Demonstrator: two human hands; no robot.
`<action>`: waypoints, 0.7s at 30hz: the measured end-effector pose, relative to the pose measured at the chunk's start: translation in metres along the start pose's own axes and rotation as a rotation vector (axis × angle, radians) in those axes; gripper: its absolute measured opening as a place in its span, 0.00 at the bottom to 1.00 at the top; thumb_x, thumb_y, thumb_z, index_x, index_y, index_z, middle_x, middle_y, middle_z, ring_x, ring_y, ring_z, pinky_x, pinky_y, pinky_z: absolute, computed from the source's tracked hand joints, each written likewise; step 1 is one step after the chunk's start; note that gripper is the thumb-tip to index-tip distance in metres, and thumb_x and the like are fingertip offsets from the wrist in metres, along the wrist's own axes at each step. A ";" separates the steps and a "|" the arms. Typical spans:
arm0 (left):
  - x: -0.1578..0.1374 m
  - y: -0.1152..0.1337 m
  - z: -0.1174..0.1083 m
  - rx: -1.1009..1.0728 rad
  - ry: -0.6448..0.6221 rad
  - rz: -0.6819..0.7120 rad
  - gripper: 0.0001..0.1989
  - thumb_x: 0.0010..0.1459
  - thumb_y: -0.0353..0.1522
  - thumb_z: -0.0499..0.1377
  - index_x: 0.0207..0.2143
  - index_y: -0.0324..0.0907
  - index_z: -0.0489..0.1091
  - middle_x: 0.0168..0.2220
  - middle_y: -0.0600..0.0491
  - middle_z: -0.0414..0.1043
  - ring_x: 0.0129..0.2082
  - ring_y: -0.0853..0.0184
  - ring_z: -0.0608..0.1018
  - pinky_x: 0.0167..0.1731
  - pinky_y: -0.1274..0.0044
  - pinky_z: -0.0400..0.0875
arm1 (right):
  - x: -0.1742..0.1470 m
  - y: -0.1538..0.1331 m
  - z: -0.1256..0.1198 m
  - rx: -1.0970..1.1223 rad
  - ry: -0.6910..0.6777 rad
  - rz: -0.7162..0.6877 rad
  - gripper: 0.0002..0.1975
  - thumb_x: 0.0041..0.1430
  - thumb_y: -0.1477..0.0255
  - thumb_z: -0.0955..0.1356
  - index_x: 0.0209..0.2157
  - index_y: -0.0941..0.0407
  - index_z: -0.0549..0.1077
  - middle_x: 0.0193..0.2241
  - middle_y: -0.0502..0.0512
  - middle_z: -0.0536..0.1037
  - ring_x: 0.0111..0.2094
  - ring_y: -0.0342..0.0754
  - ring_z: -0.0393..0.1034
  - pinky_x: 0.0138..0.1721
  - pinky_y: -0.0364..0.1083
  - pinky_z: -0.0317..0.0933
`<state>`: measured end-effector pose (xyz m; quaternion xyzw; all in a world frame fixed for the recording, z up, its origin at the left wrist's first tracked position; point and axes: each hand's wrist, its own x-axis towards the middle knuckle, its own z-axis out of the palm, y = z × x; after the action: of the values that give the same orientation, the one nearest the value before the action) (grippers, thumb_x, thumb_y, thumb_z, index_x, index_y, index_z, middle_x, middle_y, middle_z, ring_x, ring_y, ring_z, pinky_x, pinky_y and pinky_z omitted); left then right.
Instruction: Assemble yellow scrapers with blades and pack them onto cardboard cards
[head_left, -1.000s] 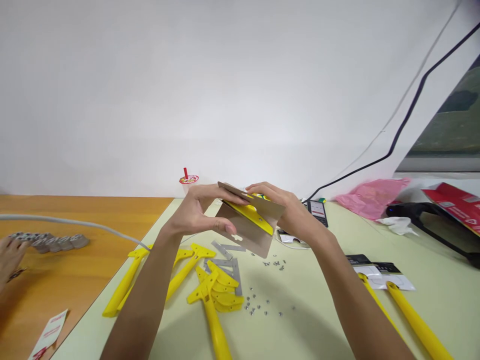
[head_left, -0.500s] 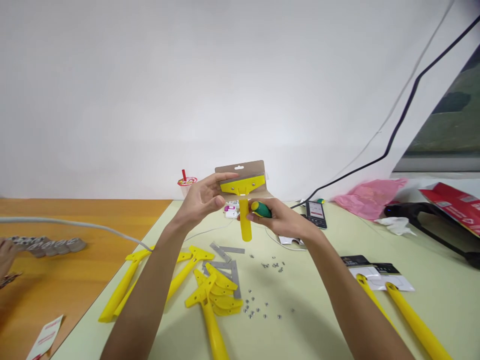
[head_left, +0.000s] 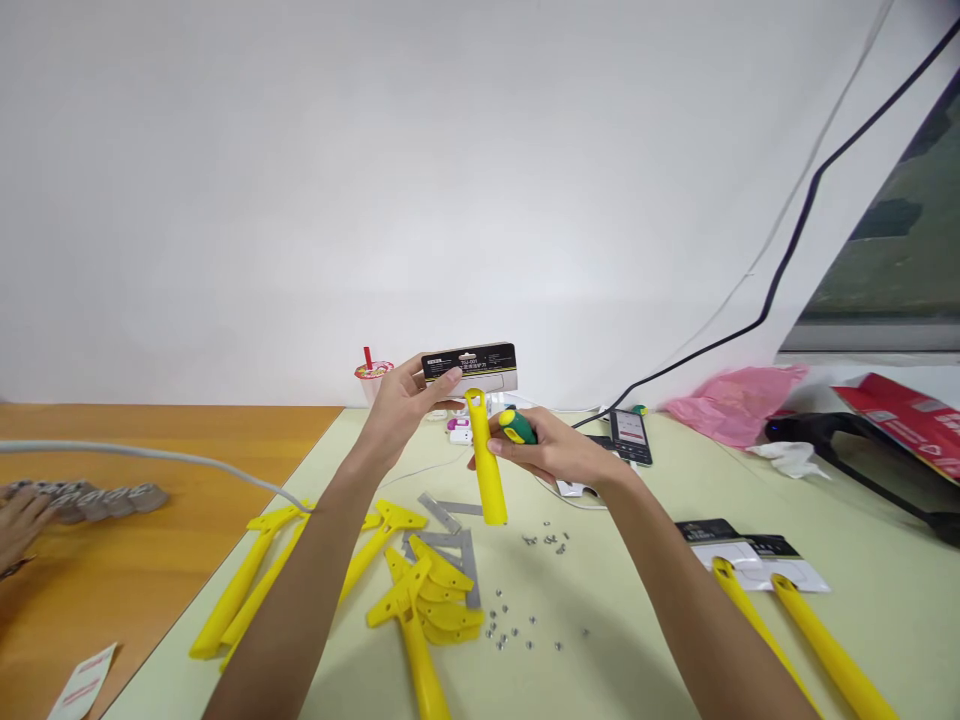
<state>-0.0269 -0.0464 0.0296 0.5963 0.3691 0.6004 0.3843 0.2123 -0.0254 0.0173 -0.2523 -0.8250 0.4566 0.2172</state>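
Observation:
My left hand [head_left: 397, 410] is closed on a black-and-white packaging card [head_left: 491, 380], its thumb on the printed front. Below the card, the yellow scraper handle [head_left: 487, 465] slants down, hole end up and wide end low; the scraper's blade head does not show. My right hand [head_left: 555, 445] grips a screwdriver with a green-and-yellow handle [head_left: 519, 427], and its fingers also touch the yellow handle. On the table beneath lie yellow scraper handles with T-shaped heads [head_left: 401, 597], yellow clamp plates [head_left: 450, 615], grey metal blades [head_left: 470, 570] and several small screws or nuts [head_left: 514, 632].
At right, two yellow handles [head_left: 832, 645] lie by packaging cards [head_left: 712, 535]. Behind are a phone-like device [head_left: 630, 437], a pink bag [head_left: 739, 405] and a lidded cup [head_left: 373, 372]. A grey cable [head_left: 187, 457] crosses left; another person's hand [head_left: 22, 515] is at the brown table.
The card and scraper have been turned over: the card's printed side and the handle's hole end now show instead of the plain back and the blade head. Both hands keep their hold.

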 end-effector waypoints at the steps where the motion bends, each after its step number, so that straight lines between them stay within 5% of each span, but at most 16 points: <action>1: -0.001 0.002 0.000 0.007 0.009 0.001 0.26 0.58 0.47 0.75 0.53 0.43 0.79 0.47 0.45 0.83 0.49 0.55 0.85 0.44 0.69 0.84 | 0.000 0.000 0.000 -0.004 -0.006 -0.003 0.22 0.70 0.49 0.71 0.41 0.56 0.79 0.27 0.49 0.80 0.18 0.39 0.54 0.23 0.45 0.56; 6: -0.005 0.012 0.000 0.002 0.041 0.012 0.39 0.56 0.40 0.77 0.67 0.48 0.72 0.40 0.49 0.83 0.40 0.61 0.84 0.37 0.75 0.80 | 0.000 -0.002 0.001 0.005 -0.008 0.022 0.21 0.69 0.50 0.72 0.44 0.55 0.76 0.41 0.53 0.85 0.19 0.39 0.57 0.20 0.44 0.56; 12: -0.008 0.014 -0.015 -0.024 -0.143 0.085 0.19 0.56 0.34 0.75 0.50 0.43 0.82 0.40 0.46 0.83 0.38 0.61 0.82 0.36 0.73 0.78 | 0.001 0.001 0.002 -0.054 0.034 0.060 0.21 0.66 0.54 0.74 0.52 0.52 0.75 0.43 0.53 0.83 0.27 0.44 0.65 0.20 0.44 0.59; 16: -0.010 0.012 -0.019 -0.102 -0.309 0.257 0.11 0.54 0.32 0.73 0.40 0.42 0.83 0.43 0.43 0.82 0.47 0.55 0.82 0.44 0.69 0.78 | -0.002 -0.001 0.002 -0.229 0.165 -0.010 0.18 0.63 0.57 0.77 0.50 0.50 0.79 0.43 0.51 0.81 0.35 0.48 0.71 0.32 0.46 0.63; 21: -0.011 0.015 -0.008 -0.101 -0.234 0.213 0.30 0.57 0.43 0.75 0.60 0.46 0.78 0.62 0.41 0.78 0.59 0.51 0.80 0.51 0.69 0.78 | -0.009 -0.012 0.003 -0.428 0.337 -0.146 0.16 0.62 0.58 0.78 0.33 0.53 0.76 0.35 0.50 0.77 0.35 0.48 0.67 0.37 0.48 0.58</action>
<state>-0.0356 -0.0630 0.0380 0.6778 0.2257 0.5820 0.3884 0.2143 -0.0382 0.0246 -0.3047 -0.8709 0.2069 0.3255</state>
